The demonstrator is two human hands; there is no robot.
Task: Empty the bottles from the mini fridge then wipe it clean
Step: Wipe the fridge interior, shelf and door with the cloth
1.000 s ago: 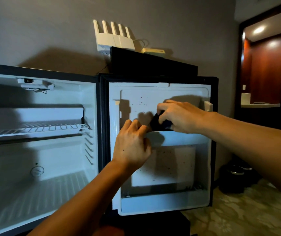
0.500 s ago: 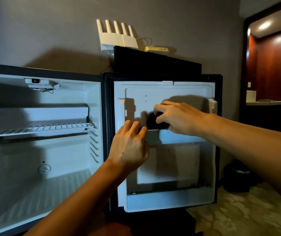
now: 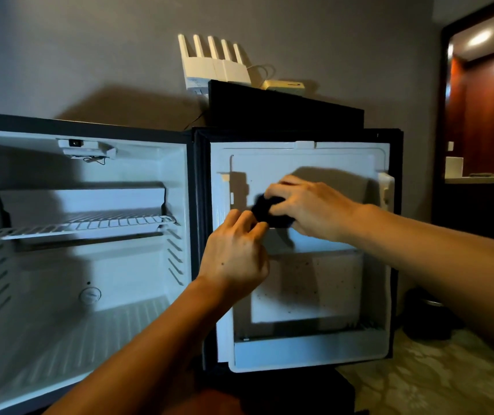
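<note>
Smooth white door liner point(image 3: 305, 166); right hand point(image 3: 308, 211) grips dark wadded cloth point(image 3: 265, 209).

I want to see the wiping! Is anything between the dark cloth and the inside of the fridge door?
Nothing visible is. The right hand holds the dark cloth against the fridge door above its upper shelf; the left hand is just below.

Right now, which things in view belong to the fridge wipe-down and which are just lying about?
Job:
white-lined mini fridge, open
its inner door panel
dark wiping cloth
right hand gripping the cloth
left hand at the door shelf

Lying about:
white antenna router
black box
dark bin
</note>
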